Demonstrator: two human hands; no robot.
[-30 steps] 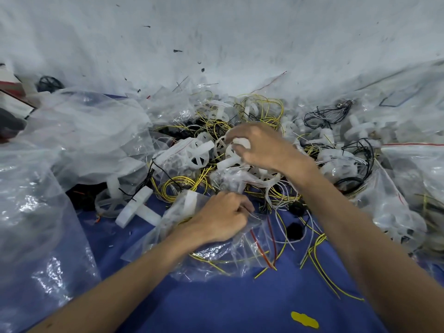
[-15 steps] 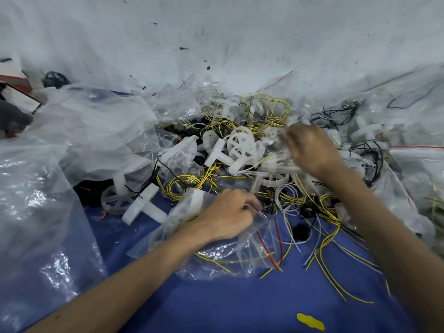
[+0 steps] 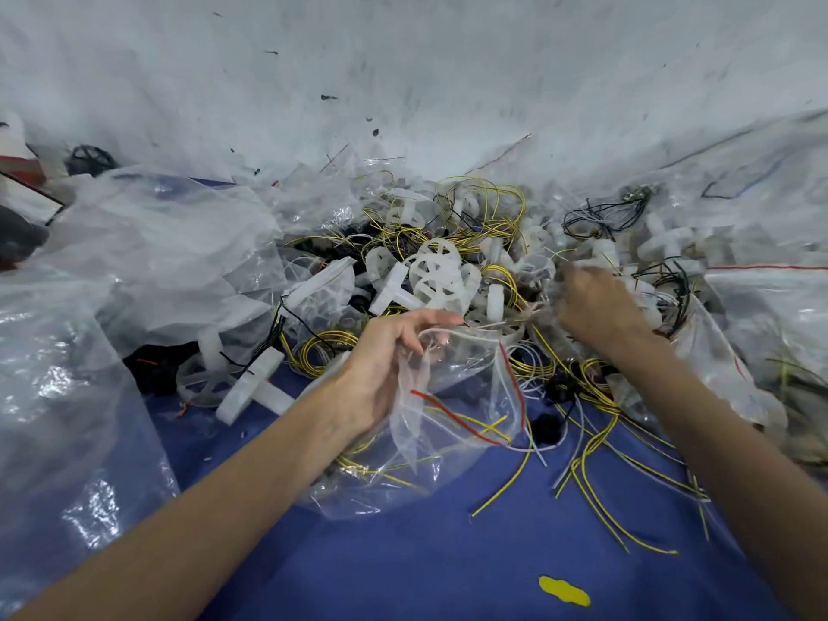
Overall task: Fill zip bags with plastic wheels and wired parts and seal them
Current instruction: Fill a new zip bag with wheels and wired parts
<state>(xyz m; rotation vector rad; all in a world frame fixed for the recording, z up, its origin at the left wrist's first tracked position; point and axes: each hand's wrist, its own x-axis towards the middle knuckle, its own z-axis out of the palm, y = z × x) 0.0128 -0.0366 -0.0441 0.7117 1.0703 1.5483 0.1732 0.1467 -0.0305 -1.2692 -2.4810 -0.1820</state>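
I saw the left hand (image 3: 385,356), a tight fist on the zip bag (image 3: 466,396) a second earlier, turn over and loosen, its fingers spreading the bag's mouth so the red strip lifted toward the pile. The right hand (image 3: 596,307) left the middle of the heap for its right side, blurred, fingers curled. Where it had been, a white spoked wheel (image 3: 437,273) lay uncovered.

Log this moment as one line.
step: filling | left hand: holds zip bag open | right hand: blurred, in pile of wheels and wires | sealed: no
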